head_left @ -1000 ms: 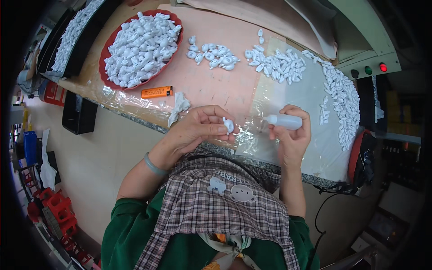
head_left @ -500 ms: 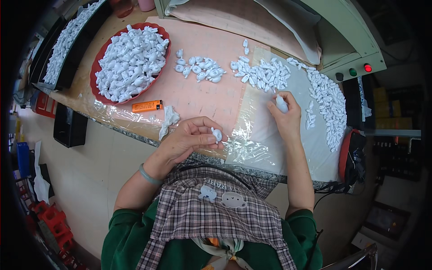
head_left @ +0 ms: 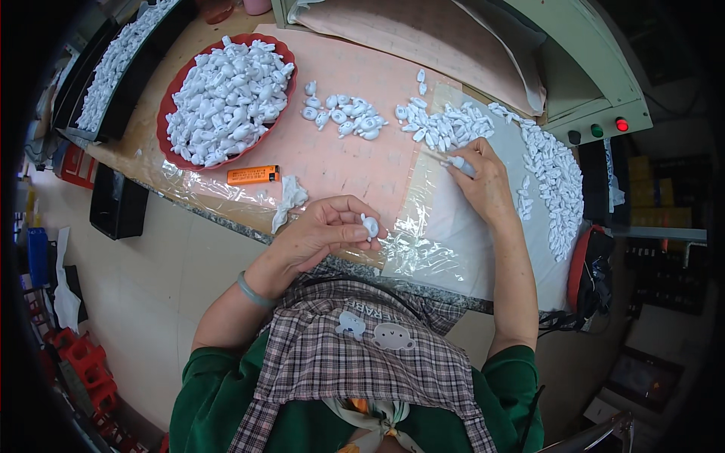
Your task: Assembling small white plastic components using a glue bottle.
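Between the thumb and fingers of my left hand (head_left: 321, 232) is a small white rounded plastic piece (head_left: 369, 226), held just in front of the table's near edge. My right hand (head_left: 489, 187) grips a small white squeeze bottle (head_left: 462, 166), its thin nozzle tilted toward the left. Just beyond that bottle lies a heap of slim white pieces (head_left: 442, 128) on the sheet. Farther left, a loose group of rounder white pieces (head_left: 351, 117) rests on the pink paper.
A red scalloped bowl (head_left: 161, 124) heaped with white pieces stands at left, beside a black tray (head_left: 124, 113) of more. An orange lighter (head_left: 253, 175) and crumpled tissue (head_left: 290, 198) lie nearer. More slim pieces (head_left: 557, 189) spread at right, below a pale green machine housing (head_left: 615, 98).
My right hand has turned the bottle from upright to tilted, so the nozzle points left. The left hand keeps the white piece in nearly the same place. The whole view has shifted slightly.
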{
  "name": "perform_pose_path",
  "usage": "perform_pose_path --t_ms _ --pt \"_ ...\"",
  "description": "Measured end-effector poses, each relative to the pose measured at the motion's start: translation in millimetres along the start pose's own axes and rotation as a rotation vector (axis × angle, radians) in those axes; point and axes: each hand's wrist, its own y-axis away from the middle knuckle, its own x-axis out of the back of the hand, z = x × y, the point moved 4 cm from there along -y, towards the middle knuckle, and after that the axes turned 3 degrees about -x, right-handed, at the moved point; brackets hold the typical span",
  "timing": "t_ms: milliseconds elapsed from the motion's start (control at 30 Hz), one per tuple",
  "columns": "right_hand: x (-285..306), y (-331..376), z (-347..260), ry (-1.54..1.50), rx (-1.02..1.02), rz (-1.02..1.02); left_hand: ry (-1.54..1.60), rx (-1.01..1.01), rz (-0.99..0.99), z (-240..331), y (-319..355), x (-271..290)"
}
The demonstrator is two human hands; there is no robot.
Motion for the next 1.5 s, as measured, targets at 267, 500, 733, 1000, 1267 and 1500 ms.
perform_pose_path --t_ms 267,500,733,1000,1267,1500 --pt "-10.2 33.1 -6.5 -0.607 -0.309 -0.153 0.005 0.002 -0.010 -0.4 0.7 -0.8" --pt "-22.1 60.2 -28.2 -1.096 -0.494 -0.198 -0.053 -0.033 0.038 -3.5 -1.2 -5.4" --pt "-35.4 84.4 -66.9 -1.149 -0.445 -0.196 -0.124 -0.065 0.025 -6.7 -2.0 -10.9" --pt "-40.8 94.7 -75.8 -1.045 -0.318 -0.188 -0.136 -0.042 0.012 -7.3 0.5 -15.9" --pt "-45.9 103.8 -82.1 -1.109 -0.337 -0.193 -0.204 -0.068 0.003 -5.7 4.8 -17.5" --pt "-45.8 109.4 -84.7 -1.120 -0.216 -0.180 -0.214 0.001 -0.022 -3.1 6.7 -20.1"
